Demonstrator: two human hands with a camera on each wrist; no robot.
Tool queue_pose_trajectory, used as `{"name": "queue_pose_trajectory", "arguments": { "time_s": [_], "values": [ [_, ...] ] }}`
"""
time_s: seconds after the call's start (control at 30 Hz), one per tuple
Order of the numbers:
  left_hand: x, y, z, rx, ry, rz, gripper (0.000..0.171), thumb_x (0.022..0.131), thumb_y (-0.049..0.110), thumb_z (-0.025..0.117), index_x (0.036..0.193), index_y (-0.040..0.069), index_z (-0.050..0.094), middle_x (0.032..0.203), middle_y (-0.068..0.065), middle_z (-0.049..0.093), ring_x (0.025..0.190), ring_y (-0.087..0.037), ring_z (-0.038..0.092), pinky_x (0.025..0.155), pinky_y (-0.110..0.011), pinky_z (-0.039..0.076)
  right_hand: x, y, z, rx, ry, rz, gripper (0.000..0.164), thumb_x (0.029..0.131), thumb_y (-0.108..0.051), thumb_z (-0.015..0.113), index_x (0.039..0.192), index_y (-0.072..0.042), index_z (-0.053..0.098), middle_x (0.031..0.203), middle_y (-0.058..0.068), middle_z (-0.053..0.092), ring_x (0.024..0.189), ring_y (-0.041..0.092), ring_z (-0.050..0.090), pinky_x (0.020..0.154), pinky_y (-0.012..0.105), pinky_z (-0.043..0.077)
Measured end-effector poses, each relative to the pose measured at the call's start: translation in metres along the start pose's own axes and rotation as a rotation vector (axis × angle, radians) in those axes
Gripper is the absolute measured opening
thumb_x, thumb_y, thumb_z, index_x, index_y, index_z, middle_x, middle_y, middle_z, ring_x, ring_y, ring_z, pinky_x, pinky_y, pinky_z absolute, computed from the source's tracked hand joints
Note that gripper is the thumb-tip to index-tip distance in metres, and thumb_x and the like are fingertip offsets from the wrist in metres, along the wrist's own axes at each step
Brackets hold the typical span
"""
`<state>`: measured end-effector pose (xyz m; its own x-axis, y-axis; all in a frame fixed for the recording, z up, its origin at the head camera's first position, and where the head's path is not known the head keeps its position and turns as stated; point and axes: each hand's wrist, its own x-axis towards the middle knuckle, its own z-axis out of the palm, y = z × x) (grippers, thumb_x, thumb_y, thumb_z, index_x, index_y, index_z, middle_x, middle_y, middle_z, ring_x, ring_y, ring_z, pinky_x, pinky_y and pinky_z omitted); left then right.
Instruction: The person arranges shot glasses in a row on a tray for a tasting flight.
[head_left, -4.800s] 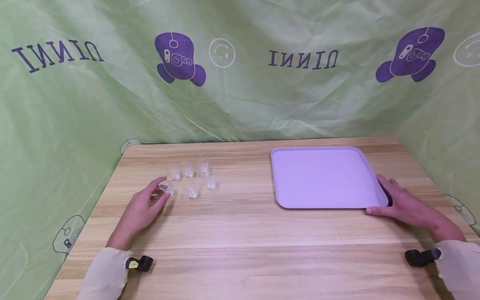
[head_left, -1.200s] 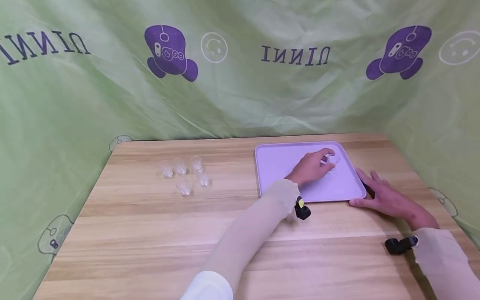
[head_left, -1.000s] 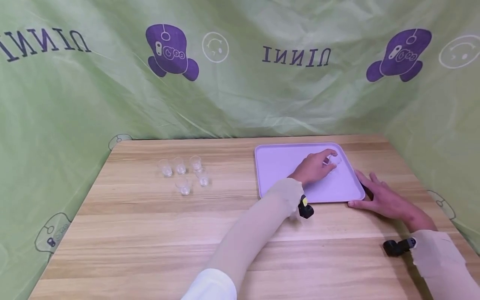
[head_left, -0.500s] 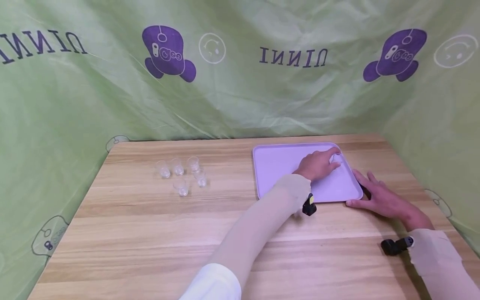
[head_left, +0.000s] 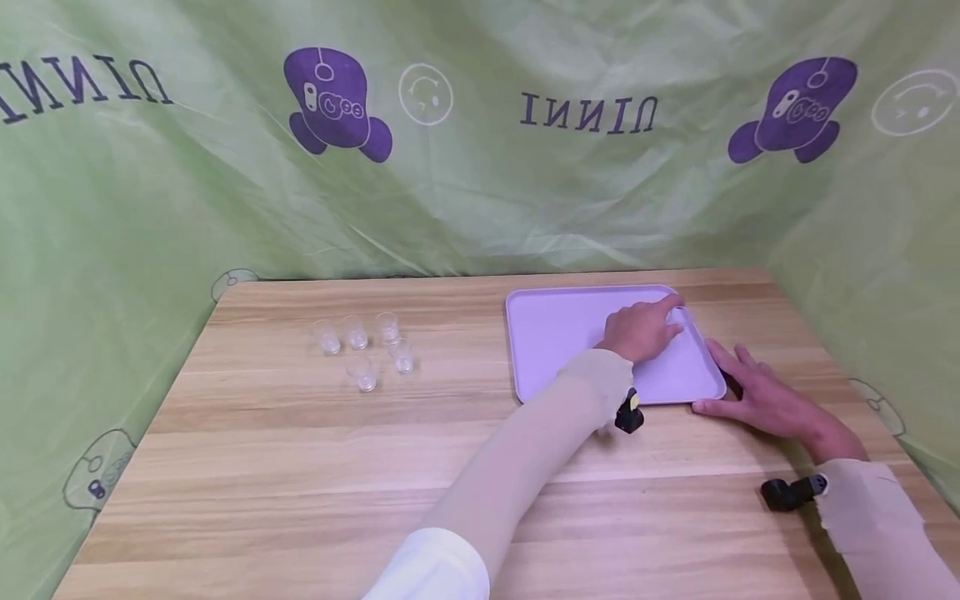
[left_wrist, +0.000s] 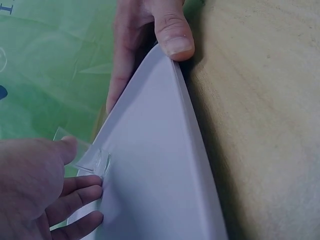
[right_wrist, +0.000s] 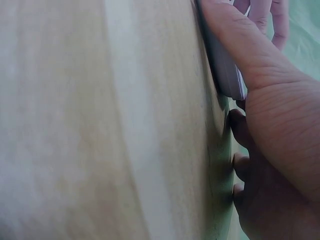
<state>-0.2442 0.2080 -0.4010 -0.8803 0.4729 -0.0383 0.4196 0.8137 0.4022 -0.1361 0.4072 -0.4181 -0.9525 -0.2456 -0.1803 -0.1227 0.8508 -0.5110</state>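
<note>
My left hand [head_left: 641,331] reaches over the purple tray [head_left: 555,329] and holds a small clear shot glass at the tray's right side. In the left wrist view, the thumb and fingers are around this shot glass [left_wrist: 95,161], which is tilted in that view with its base against the tray. The hand largely hides it in the head view. My right hand [head_left: 772,400] holds the tray's near right corner, thumb along the front edge and fingers along the right side. Several clear shot glasses [head_left: 365,377] stand on the left part of the table.
The wooden table [head_left: 300,483] has a green printed cloth [head_left: 480,200] hanging behind it and at both sides. A black wrist camera [head_left: 630,412] sits on the left sleeve, another wrist camera [head_left: 787,493] on the right one.
My left hand has carried one shot glass from the left group across to the tray. Over the last second it shifted slightly right. My right hand stays at the tray corner.
</note>
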Motion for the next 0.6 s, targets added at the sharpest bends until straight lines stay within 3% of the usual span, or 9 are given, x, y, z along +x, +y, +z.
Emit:
{"name": "queue_pose_trajectory", "arguments": {
  "time_s": [0.13, 0.37, 0.6],
  "values": [
    [0.0, -0.0005, 0.0008, 0.01, 0.004, -0.002, 0.048, 0.104, 0.05, 0.055, 0.15, 0.052, 0.042, 0.135, 0.017, 0.064, 0.114, -0.01, 0.064, 0.081, -0.03, 0.051, -0.0001, 0.0012, 0.0008, 0.008, 0.0, 0.008, 0.106, 0.095, -0.04, 0.075, 0.166, -0.015, 0.001, 0.156, 0.048, -0.004, 0.139, 0.071, -0.005, 0.098, 0.089, 0.009],
    [-0.0006, -0.0026, 0.0017, 0.014, 0.012, -0.004, 0.047, 0.104, 0.049, 0.057, 0.149, 0.05, 0.044, 0.131, 0.015, 0.066, 0.111, -0.011, 0.065, 0.081, -0.031, 0.051, 0.0005, 0.0013, 0.0018, 0.02, 0.004, -0.015, 0.106, 0.094, -0.038, 0.076, 0.165, -0.011, 0.002, 0.156, 0.047, 0.004, 0.144, 0.064, -0.01, 0.112, 0.075, -0.009],
    [-0.002, -0.0027, 0.0034, -0.025, 0.001, -0.038, 0.053, 0.101, 0.052, 0.061, 0.151, 0.046, 0.042, 0.128, 0.011, 0.068, 0.11, -0.013, 0.066, 0.082, -0.03, 0.052, -0.0011, 0.0005, 0.0043, 0.029, 0.009, -0.019, 0.106, 0.095, -0.038, 0.076, 0.165, -0.011, 0.002, 0.156, 0.046, 0.008, 0.144, 0.063, -0.01, 0.114, 0.072, -0.011]
  ]
}}
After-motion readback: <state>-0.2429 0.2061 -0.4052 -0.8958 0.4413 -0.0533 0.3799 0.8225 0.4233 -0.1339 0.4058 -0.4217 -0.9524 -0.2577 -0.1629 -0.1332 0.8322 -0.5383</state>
